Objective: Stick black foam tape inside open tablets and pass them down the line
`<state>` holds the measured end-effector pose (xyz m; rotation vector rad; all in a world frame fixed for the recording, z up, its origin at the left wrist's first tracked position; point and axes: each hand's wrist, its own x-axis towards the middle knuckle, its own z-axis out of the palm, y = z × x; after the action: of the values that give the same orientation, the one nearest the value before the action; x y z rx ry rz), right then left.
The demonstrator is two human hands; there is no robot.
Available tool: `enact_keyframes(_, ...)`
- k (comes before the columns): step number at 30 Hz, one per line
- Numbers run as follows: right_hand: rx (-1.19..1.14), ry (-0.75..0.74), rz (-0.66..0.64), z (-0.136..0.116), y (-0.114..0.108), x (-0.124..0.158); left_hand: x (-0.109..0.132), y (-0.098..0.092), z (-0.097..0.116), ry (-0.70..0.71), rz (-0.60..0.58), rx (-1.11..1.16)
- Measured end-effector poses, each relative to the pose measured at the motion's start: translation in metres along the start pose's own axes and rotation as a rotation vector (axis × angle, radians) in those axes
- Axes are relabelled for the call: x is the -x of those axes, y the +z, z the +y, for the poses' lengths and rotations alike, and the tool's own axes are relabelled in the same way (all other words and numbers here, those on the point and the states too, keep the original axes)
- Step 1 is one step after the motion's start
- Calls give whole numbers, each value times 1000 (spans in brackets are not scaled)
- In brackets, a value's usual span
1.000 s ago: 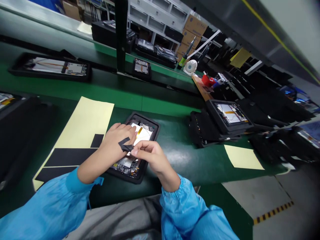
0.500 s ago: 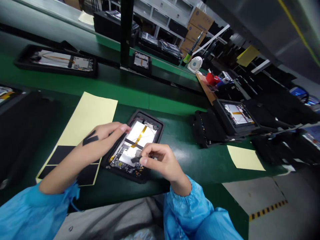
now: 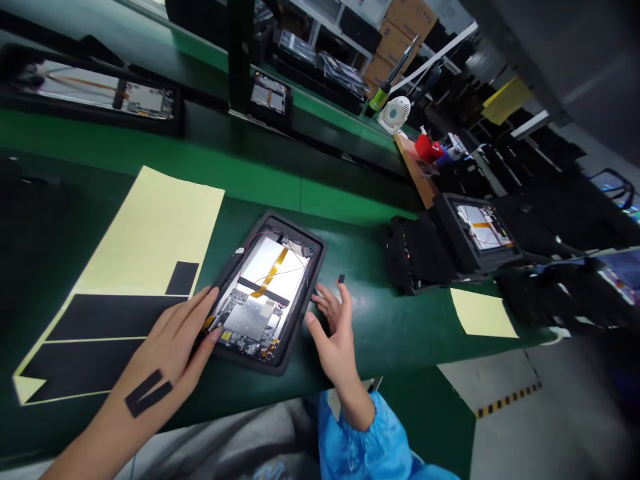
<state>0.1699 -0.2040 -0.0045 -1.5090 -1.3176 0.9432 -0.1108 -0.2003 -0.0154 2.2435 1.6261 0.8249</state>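
Tablet [image 3: 260, 307], its insides bare, sits in a black tray [image 3: 250, 361] on the dark green tabletop [image 3: 370, 347], between the two hands. An orange ribbon [image 3: 273, 268] and a black band [image 3: 275, 297] cross its white battery [image 3: 257, 263]. The left hand [image 3: 173, 340] is spread, thumb apart from the fingers, its tips at the tray's left edge; whether it grips there, I cannot tell. Two black strips [image 3: 154, 398] stick to the back of that wrist, meeting at one end. The right hand [image 3: 335, 333] is just beside the tray's right edge, also spread, thumb and forefinger well apart, and a small black piece [image 3: 341, 279] sits on the forefinger's tip. To the left, partly hidden by the left hand, lies a yellow sheet [image 3: 140, 233] bearing black rectangles [image 3: 110, 317]. Stacked black trays [image 3: 450, 233] stand well off to the right, near another yellow sheet [image 3: 483, 313]
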Motion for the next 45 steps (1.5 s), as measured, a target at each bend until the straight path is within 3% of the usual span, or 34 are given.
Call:
enact_keyframes(3, -19, -37, 18, 0, -9, -25, 6, 5, 5, -35, 2, 36)
enact_keyframes(6, -2, -119, 10, -8, -23, -88, 3, 4, 1, -54, -20, 72)
enact_keyframes(8, 20, -148, -65, -11, -30, -135, -3, 5, -7, -51, -38, 93)
enact_keyframes(11, 30, -94, -152, -12, -37, -171, -26, 8, -21, -42, -116, 143)
enact_keyframes(13, 71, -31, -60, -10, -45, -161, -51, 10, -26, -18, -196, 143)
enact_keyframes(15, 107, 47, 30, -5, -58, -127, -81, 8, -24, 12, -243, 53)
enact_keyframes(18, 55, 184, -84, 0, -81, -67, -130, 0, -13, 45, -157, -222)
enact_keyframes(20, 109, 103, -20, 2, -88, -40, -161, -5, -4, -23, -119, -370)
enact_keyframes(23, 223, -113, 97, 9, -81, -29, -195, -4, 7, -65, -242, -246)
enact_keyframes(27, 324, -201, -19, 18, -62, -34, -212, 0, 8, -111, -319, -47)
enact_keyframes(30, 366, -206, 3, 16, -63, -29, -196, -9, -7, -102, -312, 28)
enact_keyframes(33, 424, -350, 24, 2, -66, -20, -148, -26, -17, -16, -126, 12)
enact_keyframes(36, 457, -504, -243, -14, -54, -18, -76, -29, 4, 137, 34, -54)
enact_keyframes(38, 490, -559, -440, -22, -40, -20, -29, -11, 34, 298, 63, -68)
enact_keyframes(40, 535, -600, -522, -25, -27, -22, 7, 20, 67, 459, 151, -55)
enact_keyframes(43, 549, -632, -501, -24, -22, -21, 30, 66, 101, 514, 213, -52)
enact_keyframes(45, 523, -576, -429, -24, -28, -21, 31, 84, 106, 501, 233, -48)
